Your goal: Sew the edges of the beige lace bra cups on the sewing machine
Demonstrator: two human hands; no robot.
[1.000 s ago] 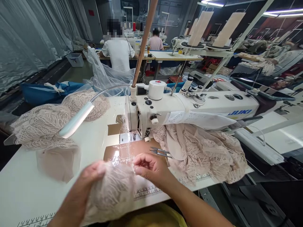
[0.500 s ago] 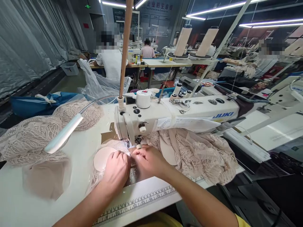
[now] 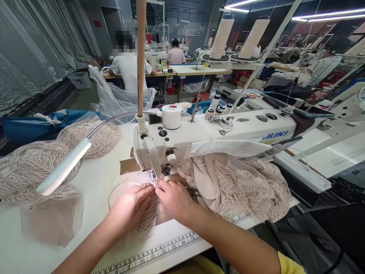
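Note:
Beige lace fabric (image 3: 148, 217) lies under the presser foot (image 3: 154, 175) of a white JUKI sewing machine (image 3: 182, 131). My left hand (image 3: 132, 201) is closed on the lace, its fingertips pinched just in front of the foot. Close beside it, my right hand (image 3: 174, 199) also pinches the fabric edge, thumb and forefinger near the needle. The fingertips of both hands nearly meet. A smooth beige cup pad (image 3: 116, 192) shows partly behind my left hand. What lies beneath my palms is hidden.
Bunched lace pieces (image 3: 245, 186) lie right of the needle, and lace cups (image 3: 34, 163) are piled at left. A lamp (image 3: 64, 167) on a bendy neck leans over the table. A printed ruler (image 3: 159, 249) runs along the front edge. Co-workers sit farther back.
My left hand has turned and shifted slightly left, with its fingers now pointing to the needle. The lace now hangs down between my hands toward the ruler. The view has tilted down slightly.

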